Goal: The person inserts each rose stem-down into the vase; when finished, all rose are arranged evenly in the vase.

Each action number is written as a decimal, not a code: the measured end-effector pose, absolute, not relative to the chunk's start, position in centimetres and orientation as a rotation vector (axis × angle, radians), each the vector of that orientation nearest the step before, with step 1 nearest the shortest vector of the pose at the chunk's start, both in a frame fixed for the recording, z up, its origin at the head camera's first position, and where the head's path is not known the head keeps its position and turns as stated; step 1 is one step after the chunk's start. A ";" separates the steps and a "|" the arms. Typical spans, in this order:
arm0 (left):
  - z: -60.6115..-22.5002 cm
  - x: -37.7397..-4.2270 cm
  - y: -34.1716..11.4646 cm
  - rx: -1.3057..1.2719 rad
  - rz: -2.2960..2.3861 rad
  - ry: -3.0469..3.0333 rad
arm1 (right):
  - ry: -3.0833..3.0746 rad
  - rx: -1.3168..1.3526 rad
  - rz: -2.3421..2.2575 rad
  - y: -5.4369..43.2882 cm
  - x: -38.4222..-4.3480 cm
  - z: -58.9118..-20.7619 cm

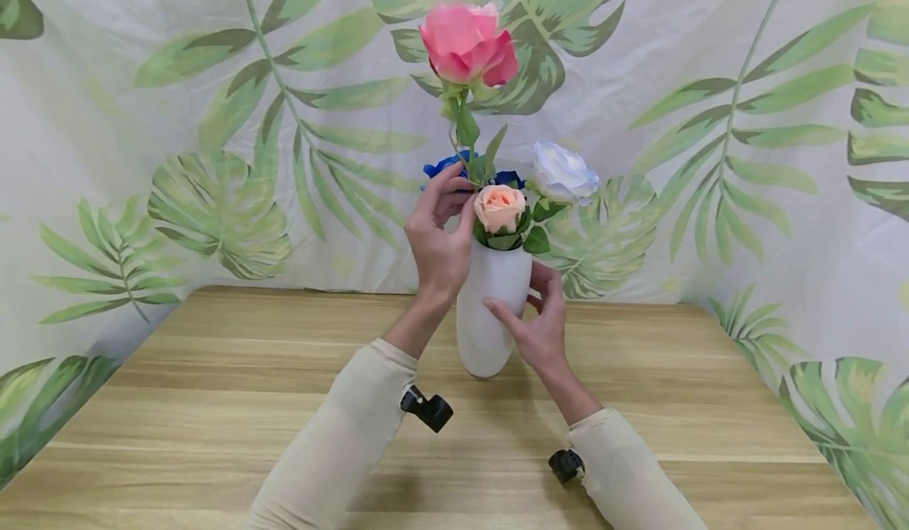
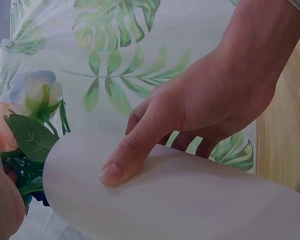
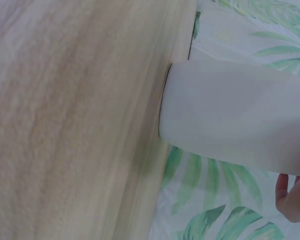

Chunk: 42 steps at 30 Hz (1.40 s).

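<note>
A white vase (image 1: 491, 309) stands on the table, holding a peach rose (image 1: 500, 208), a pale blue-white rose (image 1: 562, 173) and blue flowers (image 1: 454, 165). Above them rises a tall pink rose (image 1: 465, 45). My left hand (image 1: 439, 238) is at the vase's mouth, its thumb and fingers pinching the pink rose's stem low down; the peach rose partly hides the fingertips. My right hand (image 1: 543, 325) grips the vase from the right side. In the left wrist view, the right thumb (image 2: 121, 162) lies across the front of the vase, with the other fingers behind it.
The wooden table (image 1: 248, 419) extends to both sides of the vase. Behind it hangs a white cloth (image 1: 547, 274) printed with green leaves. Each sleeve carries a small black camera, one on the left wrist (image 1: 428, 409) and one on the right (image 1: 566, 465).
</note>
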<state>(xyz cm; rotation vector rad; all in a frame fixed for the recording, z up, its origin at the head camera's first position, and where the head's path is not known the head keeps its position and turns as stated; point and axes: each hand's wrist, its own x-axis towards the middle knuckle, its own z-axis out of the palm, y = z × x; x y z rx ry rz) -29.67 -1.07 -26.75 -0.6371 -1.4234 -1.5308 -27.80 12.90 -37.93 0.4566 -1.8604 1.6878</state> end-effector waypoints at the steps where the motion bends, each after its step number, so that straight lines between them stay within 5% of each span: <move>1: -26.8 -29.6 -1.0 -0.635 -1.533 -1.424 | -1.863 0.455 1.686 12.9 -27.8 -38.0; 42: -27.4 -29.8 -1.0 -0.545 -1.637 -1.495 | -1.861 0.437 1.687 13.0 -28.1 -38.1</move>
